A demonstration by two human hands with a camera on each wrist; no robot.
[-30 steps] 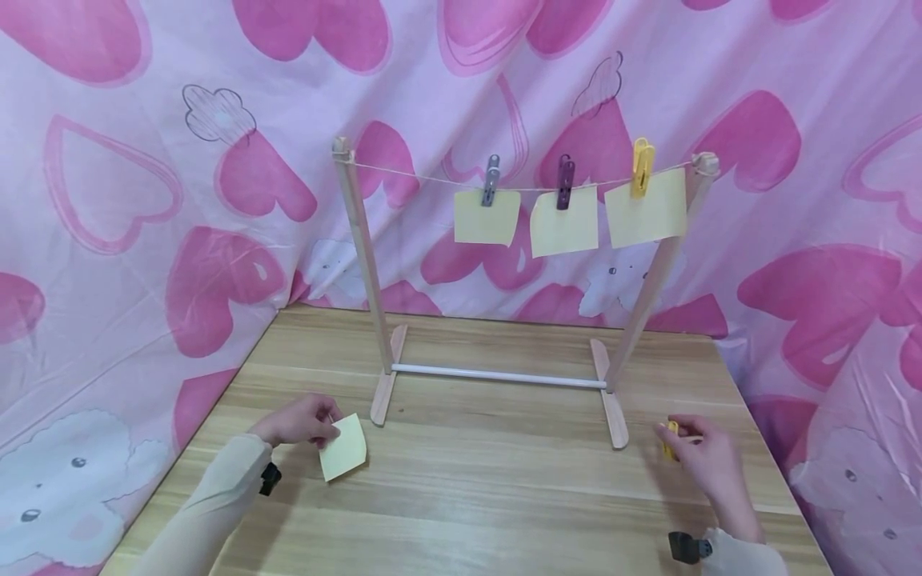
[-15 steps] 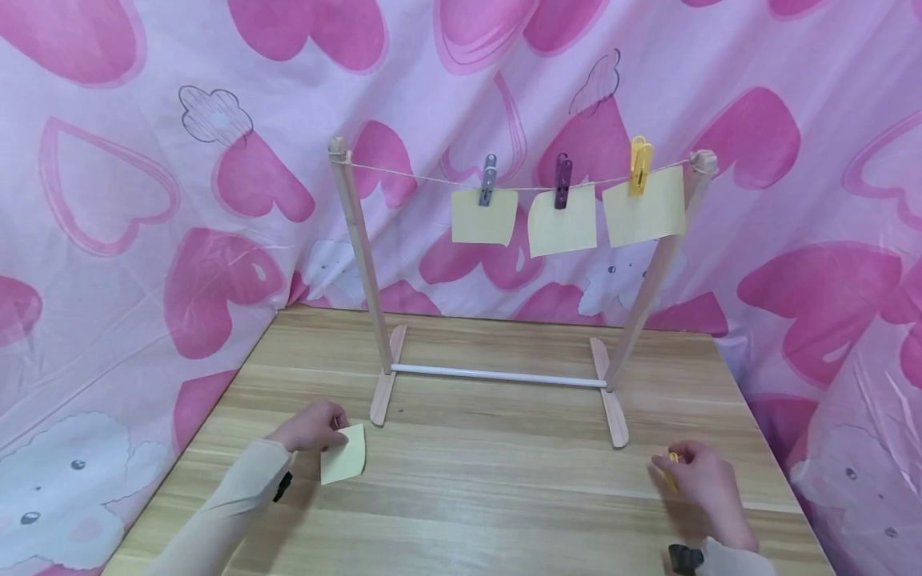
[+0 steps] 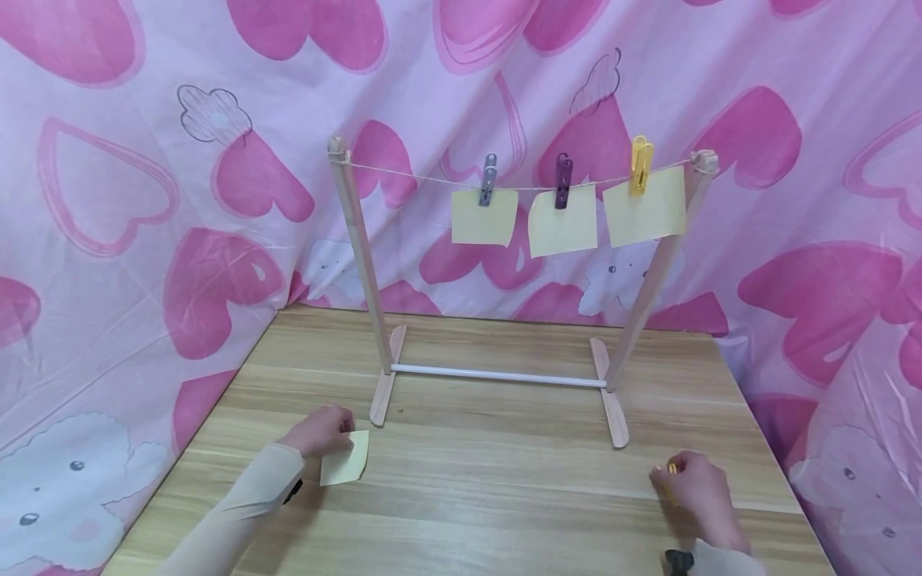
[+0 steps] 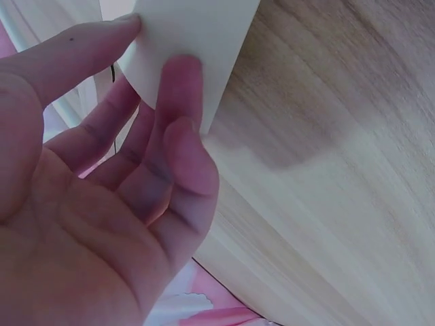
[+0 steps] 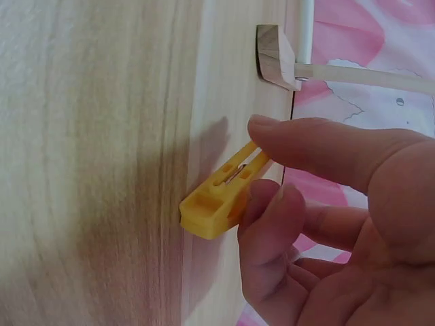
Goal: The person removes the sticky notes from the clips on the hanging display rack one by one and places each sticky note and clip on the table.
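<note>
My left hand pinches a pale yellow paper note over the left part of the table. In the left wrist view the thumb lies on one face of the note and the curled fingers are at its lower end. At the right, my right hand holds a yellow clothespin between thumb and fingers, its tip pointing down and close to the tabletop. Between the hands and farther back stands a wooden rack with a string. Three notes hang there, under a grey clothespin, a purple clothespin and another yellow clothespin.
The rack's left post and right post stand on wooden feet, joined by a white rod low over the wooden table. A pink heart-print cloth hangs behind and along both sides.
My right hand has come nearer to the front edge with the yellow clothespin, turning it more downward. The left hand has shifted slightly right and forward, and its note has tilted. The hung notes stay put.
</note>
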